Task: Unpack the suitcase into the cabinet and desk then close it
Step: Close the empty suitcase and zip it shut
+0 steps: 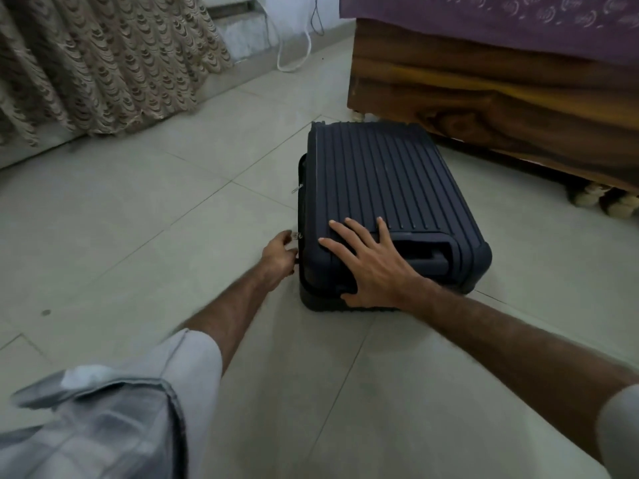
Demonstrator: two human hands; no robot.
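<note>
A dark navy hard-shell suitcase (387, 188) with a ribbed lid lies flat on the tiled floor, its lid down. My right hand (366, 261) presses flat on the near left corner of the lid, fingers spread. At the suitcase's left side my left hand (278, 255) pinches a small metal zipper pull (296, 235) on the seam. A second zipper pull (297, 189) hangs farther along the same side. The inside of the suitcase is hidden.
A wooden bed frame (484, 98) with a purple cover stands just behind and right of the suitcase. A patterned beige curtain (103, 63) hangs at the far left. A white cable (294, 57) trails on the floor by the back wall.
</note>
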